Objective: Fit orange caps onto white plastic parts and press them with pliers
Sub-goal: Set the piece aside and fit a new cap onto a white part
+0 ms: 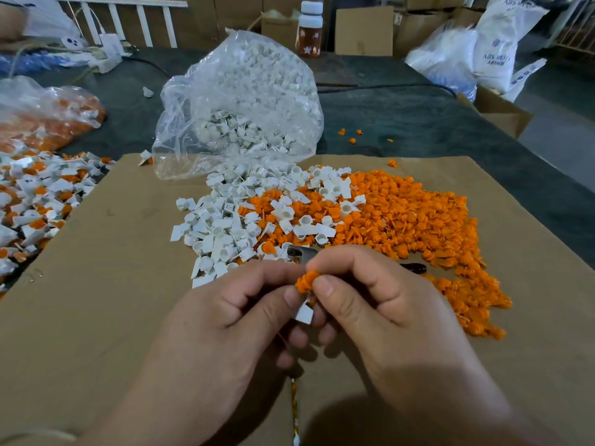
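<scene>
Both hands meet low over the cardboard sheet [112, 284] that covers the desk. The right hand [370, 300] pinches an orange cap [306, 280] between thumb and forefinger. The left hand [238, 304] pinches the white part [304, 313] just under it, so the cap can be pushed straight down; whether it is fully seated I cannot tell. The other fingers are curled in. The pliers [297, 254] lie just beyond the hands at 12 o'clock, partly hidden, probably kept close for the pressing step. Loose white parts [219, 226] spill from a clear bag [244, 101] at 11 o'clock, and loose orange caps [418, 220] lie at 1 o'clock, both near for picking. Assembled pieces [35, 201] sit apart at 9 o'clock, likely so finished work stays unmixed
</scene>
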Demonstrator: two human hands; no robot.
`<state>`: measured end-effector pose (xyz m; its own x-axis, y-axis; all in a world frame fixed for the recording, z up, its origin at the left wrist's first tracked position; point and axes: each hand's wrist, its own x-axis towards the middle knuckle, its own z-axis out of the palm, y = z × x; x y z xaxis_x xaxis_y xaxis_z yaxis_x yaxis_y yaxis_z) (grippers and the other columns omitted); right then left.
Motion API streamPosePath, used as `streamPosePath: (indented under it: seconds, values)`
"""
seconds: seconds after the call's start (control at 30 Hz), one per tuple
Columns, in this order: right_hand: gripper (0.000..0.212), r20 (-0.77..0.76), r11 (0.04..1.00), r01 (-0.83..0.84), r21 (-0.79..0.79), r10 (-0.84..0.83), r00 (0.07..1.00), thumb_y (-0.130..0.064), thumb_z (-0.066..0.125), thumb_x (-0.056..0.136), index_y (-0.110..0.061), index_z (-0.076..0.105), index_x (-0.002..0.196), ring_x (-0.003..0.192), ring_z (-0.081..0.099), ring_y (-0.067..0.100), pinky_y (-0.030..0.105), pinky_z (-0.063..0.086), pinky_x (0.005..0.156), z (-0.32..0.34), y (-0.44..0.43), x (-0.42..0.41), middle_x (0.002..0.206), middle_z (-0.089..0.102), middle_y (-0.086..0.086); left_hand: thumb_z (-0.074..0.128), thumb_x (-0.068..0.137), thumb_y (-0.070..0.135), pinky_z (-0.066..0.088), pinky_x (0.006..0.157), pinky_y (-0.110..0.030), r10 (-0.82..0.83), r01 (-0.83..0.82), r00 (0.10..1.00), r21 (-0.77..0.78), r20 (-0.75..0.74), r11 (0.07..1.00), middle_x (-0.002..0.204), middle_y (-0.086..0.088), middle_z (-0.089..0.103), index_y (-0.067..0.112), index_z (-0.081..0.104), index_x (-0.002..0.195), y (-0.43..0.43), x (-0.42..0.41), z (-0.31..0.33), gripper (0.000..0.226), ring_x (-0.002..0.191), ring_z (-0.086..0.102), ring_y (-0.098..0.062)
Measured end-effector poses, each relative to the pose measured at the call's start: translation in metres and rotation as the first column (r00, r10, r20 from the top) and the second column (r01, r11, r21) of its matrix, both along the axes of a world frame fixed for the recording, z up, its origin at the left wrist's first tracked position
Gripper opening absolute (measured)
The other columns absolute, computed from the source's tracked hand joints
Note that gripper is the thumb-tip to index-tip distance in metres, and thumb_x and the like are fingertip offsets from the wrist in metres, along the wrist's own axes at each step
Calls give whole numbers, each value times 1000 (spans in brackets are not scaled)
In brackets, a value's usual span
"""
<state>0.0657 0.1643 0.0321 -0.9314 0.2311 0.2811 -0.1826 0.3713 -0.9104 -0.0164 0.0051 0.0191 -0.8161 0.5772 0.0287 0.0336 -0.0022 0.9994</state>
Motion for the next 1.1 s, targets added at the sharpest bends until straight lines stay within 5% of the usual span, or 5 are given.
streamPosePath:
  seconds: [0.33,0.53,0.83,0.97,1.1]
  values:
    - [17,-1,980,-90,-177,91,996,-39,58,92,-34,67,104,67,70,23,47,59,58,-4,4,-4,81,70,4,72,68,54,50,47,-26,68,-64,995,50,-70,997,67,0,69,31,72,93,-1,-2,-2,34,53,65,-19]
    - [16,104,622,-129,-772,325,940,-20,65,85,-8,70,93,58,60,24,32,46,52,2,8,-13,75,65,17,70,71,49,49,44,-25,82,-72,991,95,-109,993,65,4,69,33,73,90,1,0,0,25,51,63,-15]
    - [21,128,501,-81,-862,368,921,-16,61,83,-1,70,93,62,60,19,26,50,49,8,11,-12,76,63,16,76,65,42,50,44,-29,66,-53,993,129,-93,990,72,0,72,33,74,92,3,3,-1,29,53,66,-18]
    - [16,203,714,-31,-700,241,949,-25,61,83,-14,72,88,57,58,20,31,46,50,7,7,-10,71,65,12,77,62,43,50,44,-29,79,-72,994,102,-69,992,71,0,70,34,74,91,1,2,-1,31,53,66,-20]
    - [10,-43,950,124,288,-116,992,-36,56,91,-34,64,95,81,63,4,20,50,67,6,5,-2,88,66,-12,78,58,44,50,44,-30,80,-78,997,86,-24,993,71,-2,69,32,74,89,2,1,-2,34,52,66,-21]
